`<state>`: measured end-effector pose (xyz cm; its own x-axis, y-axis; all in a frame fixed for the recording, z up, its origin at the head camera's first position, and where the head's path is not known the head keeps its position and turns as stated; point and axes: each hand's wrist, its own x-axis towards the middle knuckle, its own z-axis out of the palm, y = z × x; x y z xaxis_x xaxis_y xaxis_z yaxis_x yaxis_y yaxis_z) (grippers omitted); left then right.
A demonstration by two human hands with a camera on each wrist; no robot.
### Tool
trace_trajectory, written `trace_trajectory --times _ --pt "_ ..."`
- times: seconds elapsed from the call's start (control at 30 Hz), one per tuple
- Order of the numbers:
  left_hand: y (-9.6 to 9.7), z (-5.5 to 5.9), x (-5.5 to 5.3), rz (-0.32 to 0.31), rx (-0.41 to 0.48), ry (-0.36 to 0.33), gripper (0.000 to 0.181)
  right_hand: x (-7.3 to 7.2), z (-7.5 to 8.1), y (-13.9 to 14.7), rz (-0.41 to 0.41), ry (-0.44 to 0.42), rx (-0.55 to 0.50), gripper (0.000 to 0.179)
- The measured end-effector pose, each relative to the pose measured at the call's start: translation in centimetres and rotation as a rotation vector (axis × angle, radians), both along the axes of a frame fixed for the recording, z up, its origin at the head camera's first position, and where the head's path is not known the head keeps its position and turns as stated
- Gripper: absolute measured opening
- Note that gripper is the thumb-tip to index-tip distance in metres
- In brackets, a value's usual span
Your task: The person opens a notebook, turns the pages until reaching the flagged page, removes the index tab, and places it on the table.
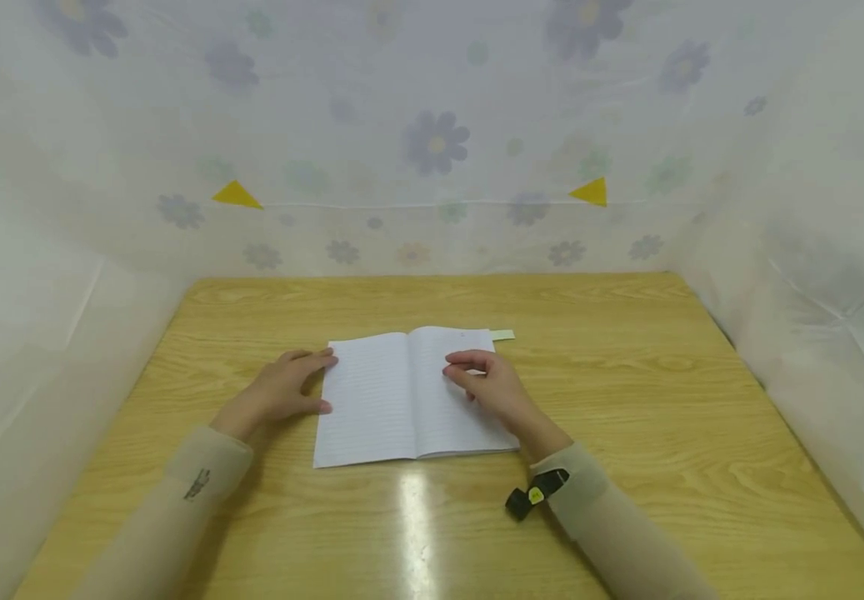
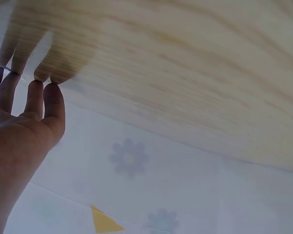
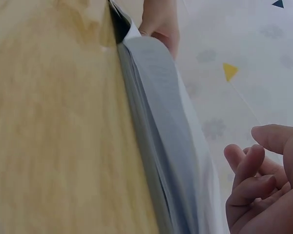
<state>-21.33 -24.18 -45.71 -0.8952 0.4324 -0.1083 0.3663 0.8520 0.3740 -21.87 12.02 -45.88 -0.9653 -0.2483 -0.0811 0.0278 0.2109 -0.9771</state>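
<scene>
An open lined notebook (image 1: pixel 367 400) lies on the wooden table, blank-looking apart from a tiny mark near the top of its right page. My left hand (image 1: pixel 282 392) rests at its left edge, fingers spread and fingertips on the page margin. In the left wrist view that hand (image 2: pixel 27 117) has its fingertips down at the table surface. Over the right page hovers my right hand (image 1: pixel 491 385), its fingers loosely bent. Nothing shows between thumb and fingers of the right hand (image 3: pixel 268 180) in the right wrist view, where the notebook's page edges (image 3: pixel 156 122) appear side-on.
A pale paper tab (image 1: pixel 502 335) sticks out at the notebook's upper right. The wooden table (image 1: pixel 664 400) is enclosed by a flowered curtain (image 1: pixel 372 167) behind and pale sheets at the sides. A black strap (image 1: pixel 536 493) sits on the right sleeve.
</scene>
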Motion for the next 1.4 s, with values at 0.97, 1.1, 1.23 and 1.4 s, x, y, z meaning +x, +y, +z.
trace_trajectory --times 0.97,1.1,1.23,1.4 --pt "0.3 0.7 -0.1 0.01 0.023 0.002 0.085 -1.7 -0.7 5.5 -0.039 0.001 0.025 0.04" --pt "0.3 0.9 0.0 0.018 0.03 -0.008 0.085 -1.9 -0.8 5.6 -0.034 0.01 0.036 0.041" --pt "0.3 0.8 0.0 0.017 0.034 -0.004 0.084 -2.1 -1.2 5.6 -0.049 0.039 0.099 0.04" --pt "0.2 0.7 0.0 0.022 0.03 -0.006 0.084 -2.3 -1.6 5.3 -0.034 0.116 0.184 0.042"
